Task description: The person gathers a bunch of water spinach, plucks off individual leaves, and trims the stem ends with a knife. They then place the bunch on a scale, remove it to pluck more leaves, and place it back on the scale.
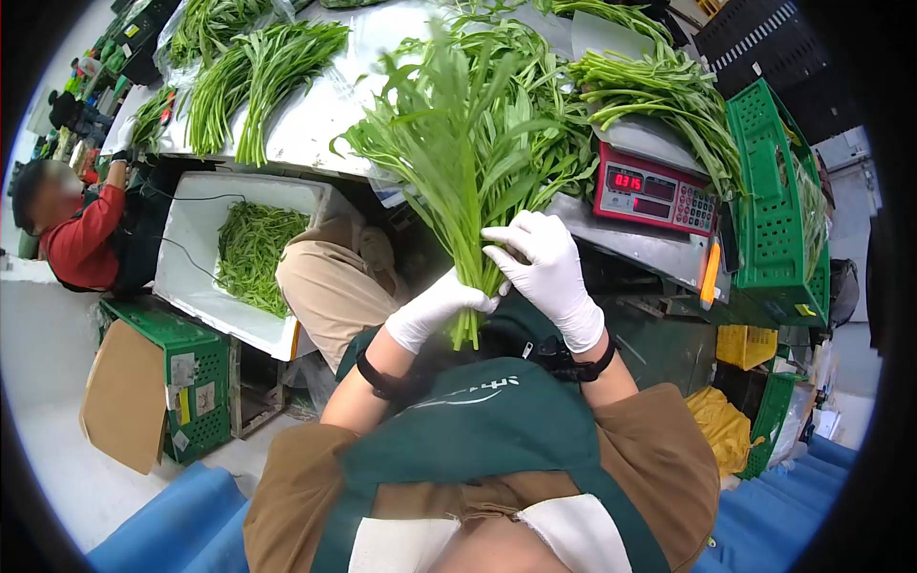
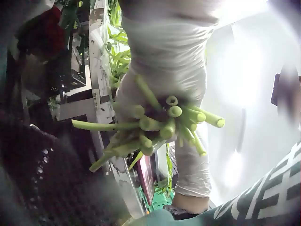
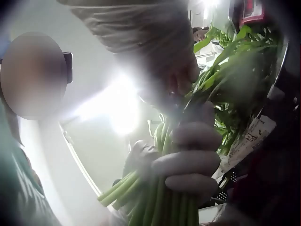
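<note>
A bunch of water spinach stands leaves-up in front of the apron, its hollow cut stem ends jutting below the fist in the left wrist view. My white-gloved left hand grips the stems near their lower end, with its fingers wrapped round them in the right wrist view. Higher up, at the bunch's right side, my gloved right hand has curled fingers and thumb at the stems, pinching there. More loose water spinach is heaped on the table just behind the bunch.
A red digital scale bearing greens stands right of the heap, beside an orange-handled tool and a green crate. At left are bundled greens, a white foam box of trimmings, and a seated person in red.
</note>
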Tool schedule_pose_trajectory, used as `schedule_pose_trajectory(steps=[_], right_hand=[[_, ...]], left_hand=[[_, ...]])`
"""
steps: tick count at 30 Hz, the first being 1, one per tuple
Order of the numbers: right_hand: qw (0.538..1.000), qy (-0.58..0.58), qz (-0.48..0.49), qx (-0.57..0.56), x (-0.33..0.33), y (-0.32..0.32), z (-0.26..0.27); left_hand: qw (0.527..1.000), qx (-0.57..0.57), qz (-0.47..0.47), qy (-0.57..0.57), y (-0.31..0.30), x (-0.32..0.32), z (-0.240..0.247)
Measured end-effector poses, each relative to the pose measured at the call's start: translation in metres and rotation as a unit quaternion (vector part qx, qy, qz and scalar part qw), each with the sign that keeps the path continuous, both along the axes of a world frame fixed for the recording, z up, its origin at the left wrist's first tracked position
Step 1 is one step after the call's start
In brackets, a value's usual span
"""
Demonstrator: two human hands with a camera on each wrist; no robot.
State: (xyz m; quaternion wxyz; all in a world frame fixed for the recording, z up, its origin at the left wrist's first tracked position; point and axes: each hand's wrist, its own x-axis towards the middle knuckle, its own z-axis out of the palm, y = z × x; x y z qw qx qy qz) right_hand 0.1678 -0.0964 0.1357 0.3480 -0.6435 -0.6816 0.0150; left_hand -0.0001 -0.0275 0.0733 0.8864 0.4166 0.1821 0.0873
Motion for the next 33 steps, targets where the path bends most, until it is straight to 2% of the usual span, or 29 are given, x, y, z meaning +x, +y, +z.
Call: schedule_pose_trajectory(steps=[2, 5, 9, 11, 12, 13, 14, 15, 16, 17, 18, 19, 20, 21, 22, 23, 24, 25, 26, 27, 28, 29, 30, 31, 32, 33], right_hand=[[1.000, -0.016, 0.015, 0.017, 0.000, 0.006, -0.005], [0.997, -0.060, 0.039, 0.038, 0.000, 0.012, -0.004], [0.994, -0.086, 0.046, 0.058, 0.002, 0.016, -0.002], [0.982, -0.113, -0.058, 0.138, 0.016, 0.017, -0.004], [0.970, -0.093, -0.116, 0.194, 0.028, 0.019, 0.002], [0.958, 0.009, -0.155, 0.243, 0.043, 0.019, 0.008], [0.906, 0.175, -0.223, 0.314, 0.052, 0.009, 0.016], [0.855, 0.218, -0.312, 0.351, 0.053, -0.001, 0.046], [0.770, 0.361, -0.236, 0.469, 0.058, -0.005, 0.061], [0.762, 0.415, -0.114, 0.484, 0.052, -0.014, 0.075], [0.830, 0.437, -0.002, 0.347, 0.025, -0.017, 0.070], [0.879, 0.429, 0.089, 0.188, -0.001, -0.019, 0.065], [0.936, 0.296, 0.170, 0.082, -0.033, -0.001, 0.074], [0.953, 0.124, 0.275, -0.011, -0.065, 0.017, 0.082], [0.923, -0.014, 0.378, -0.069, -0.098, 0.035, 0.091], [0.893, -0.091, 0.424, -0.119, -0.107, 0.040, 0.077], [0.853, -0.172, 0.464, -0.166, -0.110, 0.045, 0.060], [0.899, 0.072, 0.431, 0.018, -0.093, 0.036, 0.036], [0.901, 0.166, 0.395, 0.064, -0.076, 0.031, 0.044], [0.921, 0.196, 0.310, 0.132, -0.057, 0.023, 0.056], [0.953, 0.202, 0.198, 0.109, -0.037, 0.009, 0.043], [0.958, 0.239, 0.141, 0.073, -0.020, -0.001, 0.039], [0.920, 0.392, 0.019, -0.017, -0.013, -0.019, 0.040], [0.894, 0.448, -0.013, -0.013, 0.000, -0.024, 0.024], [0.894, 0.447, -0.010, -0.018, 0.007, -0.023, 0.010], [0.894, 0.446, -0.007, -0.024, 0.012, -0.022, 0.003]], left_hand=[[0.999, 0.046, 0.013, 0.021, -0.002, 0.002, 0.005], [0.993, 0.090, 0.049, 0.062, -0.008, 0.000, -0.014], [0.993, 0.076, 0.039, 0.076, -0.009, 0.002, -0.011], [0.996, 0.054, 0.034, 0.058, -0.010, 0.004, -0.015], [0.997, 0.010, 0.056, 0.047, -0.011, 0.005, 0.001], [0.997, 0.014, 0.055, 0.046, -0.011, 0.005, -0.002], [0.997, 0.017, 0.054, 0.044, -0.010, 0.004, -0.008], [0.997, 0.020, 0.054, 0.043, -0.008, 0.004, -0.012], [0.997, 0.010, 0.062, 0.041, -0.009, 0.005, -0.008], [0.998, 0.003, 0.054, 0.032, -0.011, 0.005, -0.012], [0.999, -0.001, 0.045, 0.023, -0.011, 0.007, -0.018], [0.999, -0.002, 0.033, 0.014, -0.010, 0.010, -0.021], [0.998, 0.000, 0.062, 0.008, -0.012, 0.011, -0.016], [0.996, 0.002, 0.090, 0.003, -0.019, 0.011, -0.006], [0.993, 0.005, 0.116, 0.000, -0.026, 0.008, 0.003], [0.990, 0.011, 0.143, -0.006, -0.026, 0.005, 0.008], [0.988, 0.067, 0.135, -0.020, -0.018, 0.001, 0.011], [0.983, 0.125, 0.128, -0.038, -0.005, -0.004, 0.014], [0.975, 0.179, 0.122, -0.058, 0.007, -0.010, 0.017], [0.964, 0.228, 0.116, -0.074, 0.015, -0.016, 0.018], [0.976, 0.177, 0.120, -0.035, 0.026, -0.021, 0.041], [0.985, 0.124, 0.122, 0.006, 0.040, -0.024, 0.066], [0.972, 0.171, 0.156, 0.026, 0.055, -0.027, 0.071], [0.956, 0.218, 0.191, 0.045, 0.067, -0.026, 0.076], [0.882, 0.399, 0.213, 0.130, 0.078, -0.020, 0.084], [0.768, 0.560, 0.227, 0.211, 0.085, -0.015, 0.092]])
